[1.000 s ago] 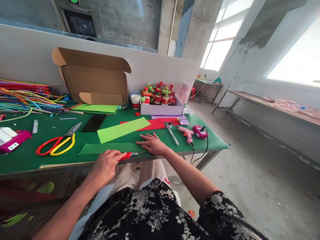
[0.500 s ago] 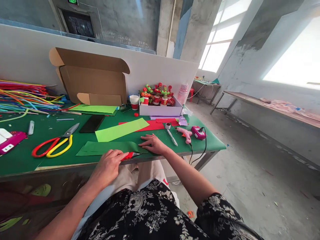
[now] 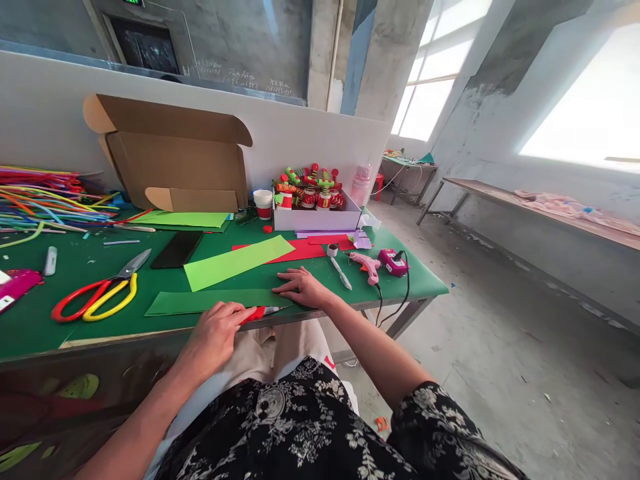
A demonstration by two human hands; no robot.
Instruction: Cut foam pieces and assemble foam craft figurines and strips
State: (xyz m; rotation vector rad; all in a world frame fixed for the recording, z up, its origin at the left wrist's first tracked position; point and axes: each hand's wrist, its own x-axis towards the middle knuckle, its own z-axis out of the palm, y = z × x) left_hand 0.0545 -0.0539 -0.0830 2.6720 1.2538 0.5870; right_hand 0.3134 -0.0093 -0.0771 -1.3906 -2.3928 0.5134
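My left hand (image 3: 216, 335) is closed around a red utility knife (image 3: 256, 314) at the table's front edge. Its blade points right, along the lower edge of a folded dark green paper strip (image 3: 195, 302). On the right end of that strip rests my right hand (image 3: 305, 288), fingers stretched out and pressing down. A light green paper strip (image 3: 240, 261) lies just beyond, partly over red paper strips (image 3: 305, 250).
Scissors (image 3: 107, 293) and a black phone (image 3: 177, 249) lie left. A pen (image 3: 343, 273), pink glue gun (image 3: 367, 265) and corded purple power socket (image 3: 393, 262) lie right. Behind stand paper cups (image 3: 263, 204), a white box (image 3: 316, 219) of red-green figures and a cardboard box (image 3: 177, 167).
The dark green strip lies flatter and looks narrower, its raised right part pressed down. Both hands keep nearly the same place; the view has shifted slightly.
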